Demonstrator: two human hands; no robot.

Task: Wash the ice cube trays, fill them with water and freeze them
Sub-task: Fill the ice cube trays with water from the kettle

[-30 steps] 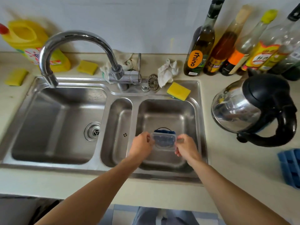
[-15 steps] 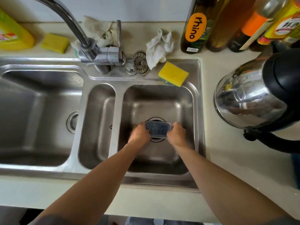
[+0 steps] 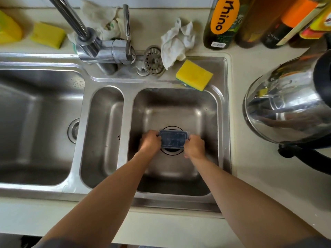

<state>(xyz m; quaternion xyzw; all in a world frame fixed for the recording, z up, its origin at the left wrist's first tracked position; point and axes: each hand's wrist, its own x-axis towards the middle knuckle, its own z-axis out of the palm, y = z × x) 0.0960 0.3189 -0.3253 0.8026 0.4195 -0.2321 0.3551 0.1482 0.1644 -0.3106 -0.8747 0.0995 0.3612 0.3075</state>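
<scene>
A small blue ice cube tray with a clear lid [image 3: 172, 140] is low inside the right sink basin [image 3: 211, 111], directly over the drain. My left hand [image 3: 150, 142] grips its left end and my right hand [image 3: 194, 147] grips its right end. The tray lies about level, lid side up. The faucet [image 3: 100, 49] stands behind the sink; its spout runs off toward the top left and no water shows.
A yellow sponge [image 3: 194, 75] and a white rag [image 3: 177, 42] lie behind the right basin beside a loose strainer [image 3: 154, 59]. Bottles [image 3: 222, 22] line the back right. A steel kettle [image 3: 286, 104] stands on the right counter. Another yellow sponge [image 3: 47, 35] lies back left.
Both hands lowered the tray from above the basin down to just over the drain. The head camera moved closer and tilted down, so the blue tray on the right counter left view.
</scene>
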